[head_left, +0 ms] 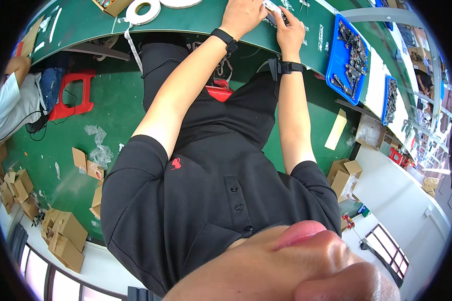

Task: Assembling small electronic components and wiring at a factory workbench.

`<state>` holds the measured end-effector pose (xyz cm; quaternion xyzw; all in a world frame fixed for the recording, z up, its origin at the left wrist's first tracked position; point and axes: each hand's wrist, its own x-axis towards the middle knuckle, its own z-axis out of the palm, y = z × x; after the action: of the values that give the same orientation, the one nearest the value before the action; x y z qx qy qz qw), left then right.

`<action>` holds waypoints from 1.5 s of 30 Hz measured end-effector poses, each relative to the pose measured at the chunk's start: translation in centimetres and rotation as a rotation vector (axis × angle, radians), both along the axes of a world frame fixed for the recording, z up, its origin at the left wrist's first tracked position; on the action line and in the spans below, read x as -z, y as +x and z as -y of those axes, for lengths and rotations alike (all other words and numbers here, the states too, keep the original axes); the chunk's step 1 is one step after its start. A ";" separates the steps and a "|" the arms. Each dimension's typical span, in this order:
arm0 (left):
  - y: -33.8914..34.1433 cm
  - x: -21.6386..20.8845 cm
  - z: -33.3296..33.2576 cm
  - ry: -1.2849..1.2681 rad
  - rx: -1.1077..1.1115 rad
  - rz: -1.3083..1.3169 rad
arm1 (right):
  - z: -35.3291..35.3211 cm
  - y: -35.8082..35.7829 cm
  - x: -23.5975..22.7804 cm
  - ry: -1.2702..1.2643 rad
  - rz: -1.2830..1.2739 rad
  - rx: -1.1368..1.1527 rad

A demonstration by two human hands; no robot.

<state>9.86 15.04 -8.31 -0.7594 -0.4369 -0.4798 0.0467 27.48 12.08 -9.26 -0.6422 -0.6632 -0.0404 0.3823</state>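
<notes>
Blue tray [335, 62] on right of table [95, 22]: dark parts [355, 57] inside. Second blue tray [385, 103] farther right, also dark bits [391, 100]. Small white piece [271, 6] between left hand [243, 17] and right hand [290, 34]; can't tell if either grips.

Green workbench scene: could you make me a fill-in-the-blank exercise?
The flat white tape roll lies to the ____ of the bare left hand.
The larger blue plastic tray lies to the ____ of the bare right hand.
The red plastic stool stands on a floor coloured ____.
The right wrist's strap is coloured ____.

Missing words: left; right; green; black.
</notes>
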 end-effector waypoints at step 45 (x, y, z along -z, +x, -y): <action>1.3 -1.0 0.4 -0.045 -0.026 -0.141 | -6.2 4.6 -4.3 -0.480 -0.013 -0.432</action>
<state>11.21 14.63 -7.35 -0.7864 -0.4531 -0.4145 0.0668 32.07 18.27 -5.00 -0.5586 -0.7723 0.2035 0.2239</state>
